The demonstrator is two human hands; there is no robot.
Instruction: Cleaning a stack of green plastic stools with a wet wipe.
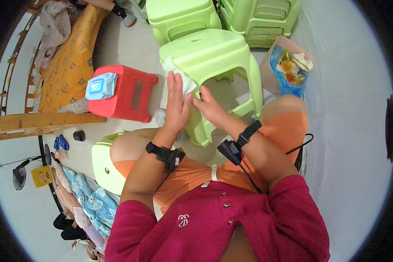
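A thin white wipe is against the near left corner of a light green plastic stool. My left hand holds it, fingers long and close together, thumb over its lower part. Beside it, my right hand is closed, with its thumb near the wipe's lower edge and its fingers by the stool leg. What sits between those fingers is hidden. The stool stands in front of my knees, tilted in view, its open side facing right.
A red stool at left carries a blue-white wipes packet. More green stools stand behind, others stacked at far right. A bin with blue liner holds scraps by the wall. Slippers lie left; a person's foot shows beyond.
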